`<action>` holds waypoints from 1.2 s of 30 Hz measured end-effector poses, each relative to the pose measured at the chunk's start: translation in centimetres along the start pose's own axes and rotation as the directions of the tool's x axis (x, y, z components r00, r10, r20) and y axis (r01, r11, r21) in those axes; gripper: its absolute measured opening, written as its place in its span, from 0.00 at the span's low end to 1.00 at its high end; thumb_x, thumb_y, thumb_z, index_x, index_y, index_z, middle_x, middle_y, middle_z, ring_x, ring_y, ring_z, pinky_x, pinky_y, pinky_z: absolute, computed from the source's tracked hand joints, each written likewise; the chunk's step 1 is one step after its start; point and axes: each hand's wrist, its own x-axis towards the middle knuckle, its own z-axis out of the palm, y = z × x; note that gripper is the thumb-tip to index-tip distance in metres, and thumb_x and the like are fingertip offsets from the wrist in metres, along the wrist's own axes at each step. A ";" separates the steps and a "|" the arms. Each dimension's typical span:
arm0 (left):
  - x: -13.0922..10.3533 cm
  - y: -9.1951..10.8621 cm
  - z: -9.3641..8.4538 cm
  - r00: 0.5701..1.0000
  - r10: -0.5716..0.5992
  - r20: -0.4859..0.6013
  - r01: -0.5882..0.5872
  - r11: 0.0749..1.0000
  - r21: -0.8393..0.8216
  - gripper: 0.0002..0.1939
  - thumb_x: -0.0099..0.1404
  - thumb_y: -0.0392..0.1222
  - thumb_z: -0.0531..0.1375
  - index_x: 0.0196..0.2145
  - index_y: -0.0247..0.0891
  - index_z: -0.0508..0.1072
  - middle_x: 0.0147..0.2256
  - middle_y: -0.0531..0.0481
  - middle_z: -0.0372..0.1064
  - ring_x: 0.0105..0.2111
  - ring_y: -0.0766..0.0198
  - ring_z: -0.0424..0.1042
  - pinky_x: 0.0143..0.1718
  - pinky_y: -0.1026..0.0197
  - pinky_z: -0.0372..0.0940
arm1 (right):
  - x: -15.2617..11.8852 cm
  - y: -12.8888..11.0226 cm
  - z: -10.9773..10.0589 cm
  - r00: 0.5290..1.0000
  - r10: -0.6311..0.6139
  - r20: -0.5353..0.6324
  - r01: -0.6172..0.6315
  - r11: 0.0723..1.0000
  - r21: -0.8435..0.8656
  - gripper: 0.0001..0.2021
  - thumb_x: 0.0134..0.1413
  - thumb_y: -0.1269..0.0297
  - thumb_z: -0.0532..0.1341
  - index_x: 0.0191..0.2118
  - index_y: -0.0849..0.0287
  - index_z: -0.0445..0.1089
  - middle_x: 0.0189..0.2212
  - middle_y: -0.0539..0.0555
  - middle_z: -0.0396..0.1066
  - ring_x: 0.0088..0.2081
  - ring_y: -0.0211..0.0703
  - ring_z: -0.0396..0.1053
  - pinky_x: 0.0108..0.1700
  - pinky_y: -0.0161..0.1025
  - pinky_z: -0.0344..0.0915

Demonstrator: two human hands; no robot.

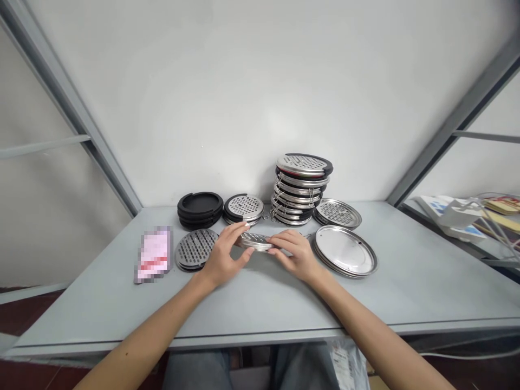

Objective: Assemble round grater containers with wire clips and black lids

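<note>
Between my two hands is a round perforated metal disc (255,244) with a shiny rim, tilted so that its near edge faces me. My left hand (227,253) grips its left side, thumb low at the front and fingers over the far edge. On the right side, the thumb and fingers of my right hand (296,253) close on the rim. Just left of my left hand lie dark grey slotted discs (195,248), stacked. To the right of my right hand is a pile of plain shiny metal lids (345,250), each round with a small hole showing on the top one.
Behind stand black rings (200,205), a perforated disc with a black rim (244,207), a tall stack of rimmed discs with wire clips (301,189) and another perforated plate (339,213). A blurred pink packet (154,253) lies left. A wall closes the table's back.
</note>
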 end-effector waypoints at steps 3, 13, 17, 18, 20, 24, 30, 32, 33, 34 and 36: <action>-0.3 -0.2 0.8 0.987 -0.144 -0.074 0.146 0.989 0.020 0.28 0.64 0.45 0.60 0.60 0.41 0.60 0.60 0.40 0.59 0.61 0.50 0.59 0.61 0.43 0.56 | 0.0 -0.3 0.0 0.993 0.081 -0.082 -0.080 0.997 0.013 0.07 0.58 0.61 0.62 0.39 0.55 0.75 0.33 0.56 0.77 0.33 0.46 0.71 0.38 0.46 0.68; -0.9 -0.8 3.3 0.830 -0.550 0.088 0.540 0.754 -0.376 0.33 0.70 0.55 0.51 0.65 0.36 0.48 0.59 0.34 0.61 0.59 0.50 0.62 0.60 0.45 0.58 | 0.1 -1.4 0.6 0.966 0.257 0.041 -0.256 0.914 0.315 0.10 0.59 0.62 0.60 0.46 0.55 0.71 0.45 0.58 0.75 0.45 0.48 0.74 0.48 0.45 0.71; -0.3 -0.7 2.6 0.890 -0.454 0.048 0.439 0.823 -0.360 0.26 0.72 0.54 0.47 0.63 0.39 0.55 0.62 0.41 0.57 0.63 0.54 0.56 0.63 0.47 0.53 | 0.2 -1.4 0.3 0.970 0.169 0.174 -0.222 0.908 0.354 0.21 0.56 0.62 0.63 0.55 0.54 0.67 0.53 0.59 0.70 0.54 0.50 0.69 0.56 0.49 0.65; -0.2 -0.7 2.5 0.903 -0.427 0.039 0.411 0.838 -0.360 0.26 0.72 0.53 0.47 0.63 0.40 0.54 0.63 0.42 0.55 0.64 0.55 0.54 0.64 0.48 0.52 | 0.2 -1.4 0.2 0.968 0.160 0.195 -0.222 0.909 0.354 0.23 0.55 0.61 0.64 0.57 0.54 0.65 0.55 0.59 0.69 0.56 0.51 0.67 0.58 0.50 0.64; -0.3 -0.9 2.5 0.916 -0.400 0.034 0.385 0.851 -0.356 0.26 0.73 0.52 0.46 0.65 0.42 0.51 0.64 0.44 0.53 0.65 0.56 0.52 0.65 0.49 0.51 | 0.1 -1.4 0.2 0.962 0.155 0.223 -0.226 0.912 0.342 0.28 0.53 0.62 0.65 0.60 0.54 0.62 0.57 0.60 0.66 0.61 0.53 0.60 0.61 0.53 0.59; -0.7 -1.1 2.7 0.920 -0.389 0.050 0.385 0.870 -0.309 0.30 0.72 0.52 0.46 0.67 0.40 0.46 0.66 0.41 0.48 0.67 0.55 0.46 0.66 0.47 0.47 | -0.1 -1.5 0.4 0.949 0.173 0.265 -0.264 0.894 0.363 0.28 0.57 0.64 0.62 0.63 0.53 0.58 0.60 0.59 0.62 0.63 0.51 0.57 0.63 0.53 0.56; -1.2 -0.5 2.3 0.952 -0.291 0.093 0.306 0.920 -0.246 0.47 0.64 0.54 0.59 0.68 0.38 0.34 0.68 0.35 0.37 0.67 0.46 0.42 0.65 0.41 0.46 | 0.0 -1.5 0.4 0.937 0.205 0.282 -0.319 0.832 0.454 0.27 0.58 0.62 0.61 0.63 0.52 0.59 0.60 0.60 0.62 0.61 0.52 0.61 0.60 0.52 0.61; -1.2 -0.2 2.2 0.956 -0.283 0.073 0.292 0.928 -0.232 0.49 0.62 0.53 0.61 0.68 0.37 0.34 0.68 0.34 0.38 0.67 0.45 0.43 0.64 0.40 0.46 | 0.0 -1.6 0.3 0.932 0.205 0.298 -0.331 0.814 0.477 0.28 0.57 0.61 0.62 0.63 0.53 0.59 0.61 0.60 0.61 0.61 0.53 0.61 0.60 0.52 0.61; -1.1 -0.2 2.2 0.959 -0.275 0.065 0.282 0.932 -0.227 0.49 0.62 0.53 0.62 0.68 0.37 0.34 0.67 0.33 0.38 0.67 0.45 0.43 0.64 0.40 0.46 | 0.0 -1.6 0.3 0.931 0.201 0.304 -0.333 0.809 0.484 0.28 0.57 0.61 0.62 0.62 0.53 0.59 0.61 0.60 0.60 0.61 0.53 0.60 0.60 0.52 0.60; -1.1 -0.1 2.2 0.962 -0.265 0.062 0.272 0.935 -0.226 0.50 0.61 0.53 0.62 0.68 0.38 0.34 0.67 0.33 0.38 0.67 0.45 0.43 0.64 0.40 0.45 | 0.0 -1.6 0.3 0.931 0.195 0.309 -0.332 0.807 0.489 0.28 0.57 0.61 0.62 0.62 0.53 0.59 0.62 0.60 0.60 0.61 0.53 0.60 0.61 0.53 0.60; -1.0 -0.1 2.3 0.966 -0.250 0.067 0.259 0.936 -0.237 0.53 0.59 0.53 0.64 0.68 0.38 0.33 0.68 0.33 0.37 0.67 0.45 0.43 0.65 0.40 0.44 | 0.0 -1.6 0.2 0.931 0.183 0.316 -0.326 0.807 0.493 0.27 0.57 0.61 0.62 0.62 0.53 0.59 0.62 0.60 0.59 0.62 0.53 0.59 0.61 0.53 0.60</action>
